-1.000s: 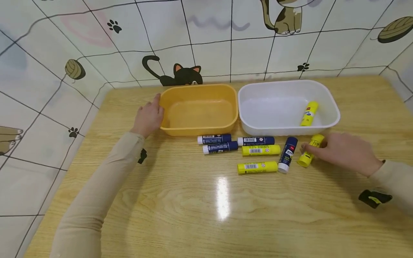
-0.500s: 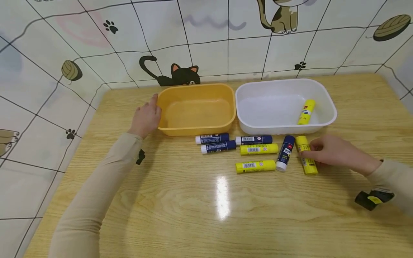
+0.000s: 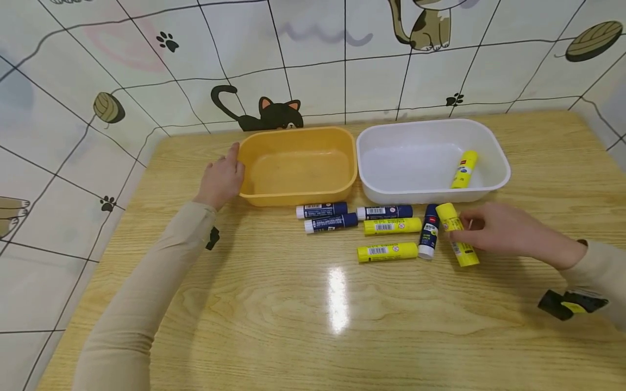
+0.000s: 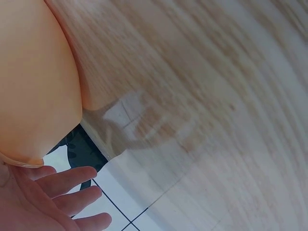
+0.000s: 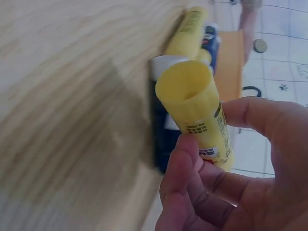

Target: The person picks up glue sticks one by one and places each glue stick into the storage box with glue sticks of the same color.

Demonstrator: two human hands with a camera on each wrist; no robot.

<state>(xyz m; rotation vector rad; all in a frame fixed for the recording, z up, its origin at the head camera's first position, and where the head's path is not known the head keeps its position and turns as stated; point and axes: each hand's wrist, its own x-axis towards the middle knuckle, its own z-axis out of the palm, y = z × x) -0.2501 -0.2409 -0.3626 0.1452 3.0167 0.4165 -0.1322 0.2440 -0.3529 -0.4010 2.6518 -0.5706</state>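
My right hand (image 3: pixel 508 231) pinches a yellow glue stick (image 3: pixel 458 239) between thumb and fingers, in front of the white basin (image 3: pixel 435 197). In the right wrist view the held glue stick (image 5: pixel 192 108) tilts, its hollow end facing the camera. Just left of it lies a dark blue glue stick (image 3: pixel 429 233) with a white end. My left hand (image 3: pixel 220 179) rests at the left rim of the orange basin (image 3: pixel 298 198); the left wrist view shows its fingers (image 4: pixel 77 199) loosely extended beside the basin wall. Inside the white basin leans another yellow glue stick (image 3: pixel 464 169).
Two yellow glue sticks (image 3: pixel 387 252) and several blue ones (image 3: pixel 323 210) lie on the wooden table (image 3: pixel 274 304) before the basins. Both basins stand side by side near the tiled wall (image 3: pixel 323 87), which carries cat drawings.
My right hand has turned the yellow glue stick so its near end swings right, and shifted it slightly left toward the blue one, which now lies more upright. The left hand stays at the orange basin.
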